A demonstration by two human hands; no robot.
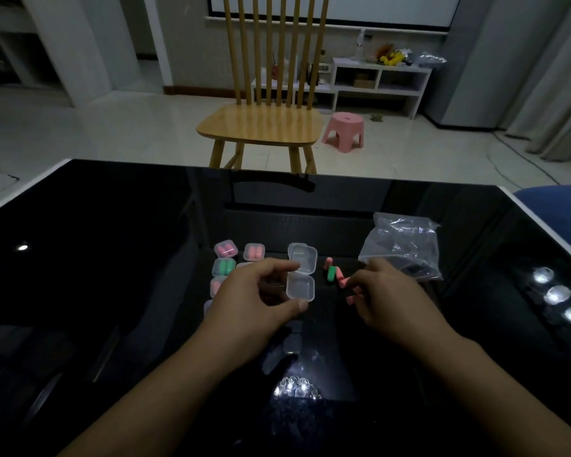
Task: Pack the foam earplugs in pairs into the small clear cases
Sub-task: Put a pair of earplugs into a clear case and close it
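My left hand (261, 298) pinches an open, empty clear case (301, 275) between thumb and forefinger, its lid standing up behind the tray. My right hand (389, 295) rests to the right with its fingers curled on pink earplugs (351, 296). Between the hands lie loose earplugs, one green (331, 273) and a few pink (342, 282). Left of my left hand stand closed cases: two with pink plugs (225, 249) (254, 252), one with green plugs (224, 267), and another pink one (215, 286) partly hidden by my hand.
A crumpled clear plastic bag (402, 245) lies on the glossy black table (112, 291) just beyond my right hand. A wooden chair (261, 123) stands past the far edge, with a pink stool (343, 130) behind it. Lamp reflections glare at the front and right.
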